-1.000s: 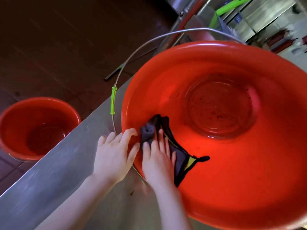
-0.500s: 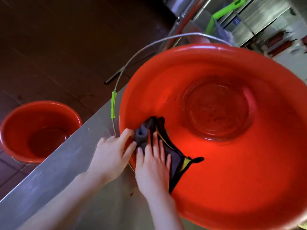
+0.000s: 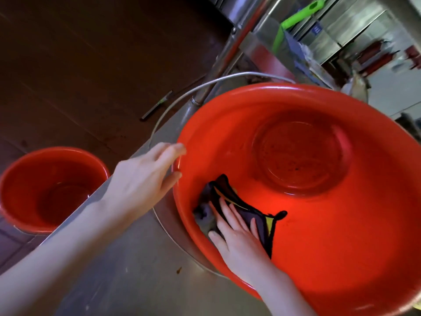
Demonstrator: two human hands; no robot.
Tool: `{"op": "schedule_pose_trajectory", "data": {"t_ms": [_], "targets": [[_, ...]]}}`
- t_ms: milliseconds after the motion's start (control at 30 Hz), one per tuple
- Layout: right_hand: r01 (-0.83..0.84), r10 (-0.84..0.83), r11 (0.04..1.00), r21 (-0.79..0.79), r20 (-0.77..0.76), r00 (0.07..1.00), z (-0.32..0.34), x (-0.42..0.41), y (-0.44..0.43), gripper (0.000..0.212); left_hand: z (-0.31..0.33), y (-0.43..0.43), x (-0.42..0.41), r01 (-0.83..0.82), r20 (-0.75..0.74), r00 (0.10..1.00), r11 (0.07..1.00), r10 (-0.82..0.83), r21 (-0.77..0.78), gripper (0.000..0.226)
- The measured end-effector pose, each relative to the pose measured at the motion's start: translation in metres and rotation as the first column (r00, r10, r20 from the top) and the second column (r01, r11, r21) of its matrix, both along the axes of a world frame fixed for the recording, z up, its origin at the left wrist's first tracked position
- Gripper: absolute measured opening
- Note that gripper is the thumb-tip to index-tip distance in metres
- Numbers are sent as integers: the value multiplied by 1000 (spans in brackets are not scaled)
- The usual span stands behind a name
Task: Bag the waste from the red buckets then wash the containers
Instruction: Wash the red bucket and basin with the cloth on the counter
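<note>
Red bucket lies tilted on the bench, its rim at the loosely spread fingers of your left hand; your right hand presses flat fingers on the dark cloth against its inner wall.

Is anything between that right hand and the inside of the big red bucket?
Only the dark cloth, which the right hand presses flat against the near inner wall of the big red bucket; nothing else visible lies between them.

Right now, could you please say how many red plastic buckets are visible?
2. One red plastic bucket rests on the steel counter; the other bucket stands on the floor, left. Others may be hidden.
</note>
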State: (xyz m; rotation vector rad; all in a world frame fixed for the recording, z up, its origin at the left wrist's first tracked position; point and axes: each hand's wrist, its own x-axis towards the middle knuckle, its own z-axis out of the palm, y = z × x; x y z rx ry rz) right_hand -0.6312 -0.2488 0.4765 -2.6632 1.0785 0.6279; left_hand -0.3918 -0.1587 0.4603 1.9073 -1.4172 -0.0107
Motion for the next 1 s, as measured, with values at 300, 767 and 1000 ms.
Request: {"op": "schedule_pose_trajectory", "data": {"t_ms": [300,767,1000], "targets": [[86,-94,993,-87,-105,990,15,-7,18,55,-19,0,-22,104,-170,981,992,-91,68,37],[686,-655,725,-69,241,716,-37,86,-116,58,-52,13,-54,83,-419,907,992,-37,93,30],[474,-455,877,-75,189,870,-29,77,-24,63,-61,13,-60,56,-504,864,995,-6,84,32]]}}
